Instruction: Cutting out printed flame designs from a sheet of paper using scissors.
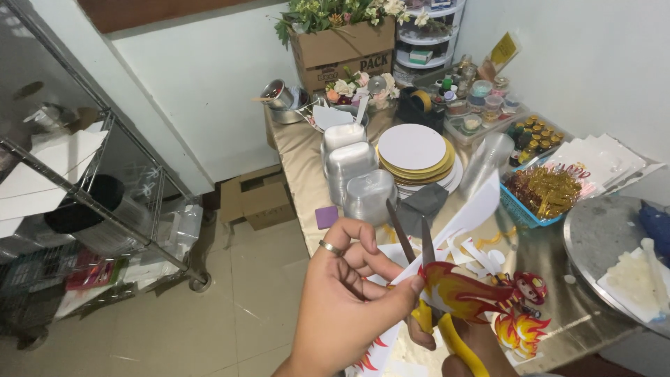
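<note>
My left hand (349,300), with a ring on one finger, pinches a printed paper sheet with a red and orange flame picture (460,292) between thumb and fingers. Only part of my right hand (466,349) shows at the bottom edge, gripping yellow-handled scissors (419,265) whose blades stand apart and point up across the paper. A cut-out cartoon figure with flames (525,307) lies on the table just right of the scissors. White paper scraps (474,248) lie behind it.
The table (296,157) carries stacked clear plastic lids (356,174), round gold cake boards (413,150), a blue basket of gold toppers (544,192), a metal turntable (607,237) and a flower-filled cardboard box (342,45). A wire shelf rack (84,188) stands left over tiled floor.
</note>
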